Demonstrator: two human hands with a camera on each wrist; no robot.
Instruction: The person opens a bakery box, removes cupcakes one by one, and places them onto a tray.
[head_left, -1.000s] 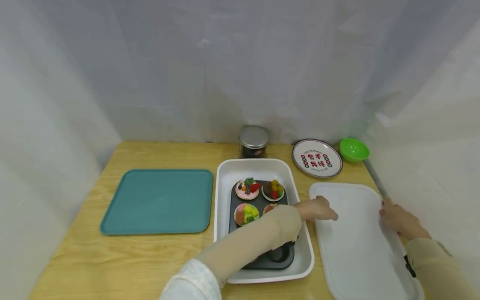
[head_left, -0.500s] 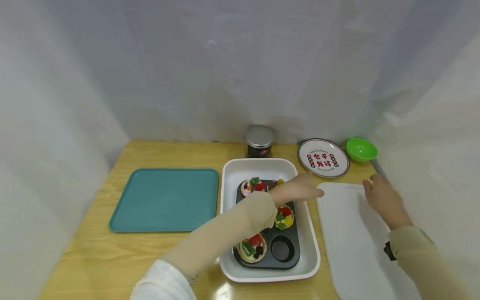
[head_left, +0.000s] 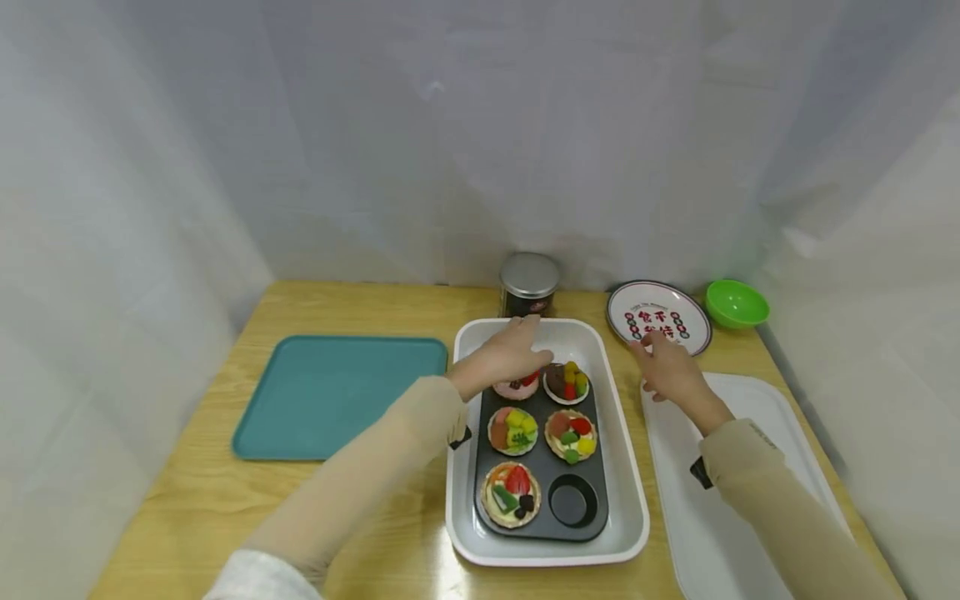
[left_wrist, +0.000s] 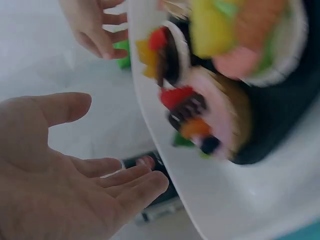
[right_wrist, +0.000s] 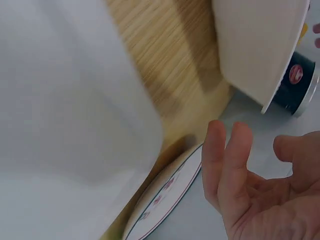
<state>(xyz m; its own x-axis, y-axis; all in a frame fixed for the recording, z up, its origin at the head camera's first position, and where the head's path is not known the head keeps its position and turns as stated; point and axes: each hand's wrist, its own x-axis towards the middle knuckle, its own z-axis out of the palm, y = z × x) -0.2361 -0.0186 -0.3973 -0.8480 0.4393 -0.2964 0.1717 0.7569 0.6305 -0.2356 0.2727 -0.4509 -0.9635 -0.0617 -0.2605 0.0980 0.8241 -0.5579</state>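
Both hands open: left hand (head_left: 504, 356) over pink tart (head_left: 516, 385), right hand (head_left: 667, 370) beside plate (head_left: 658, 315)

the table (head_left: 360, 308) looks like pale wood with a visible grain, lightly glossy near the front edge. the white tray (head_left: 622, 500) is smooth, shiny plastic or enamel (hard to tell which), and the dark muffin pan (head_left: 542, 492) in it looks like matt coated metal. the teal tray (head_left: 330, 400) is smooth plastic with a dull sheen. the jar (head_left: 529, 285) has a brushed metal lid. the printed plate (head_left: 660, 312) and green bowl (head_left: 737, 302) look glossy. the white board (head_left: 750, 517) is matt. soft cloth curtains (head_left: 225, 150) hang around.
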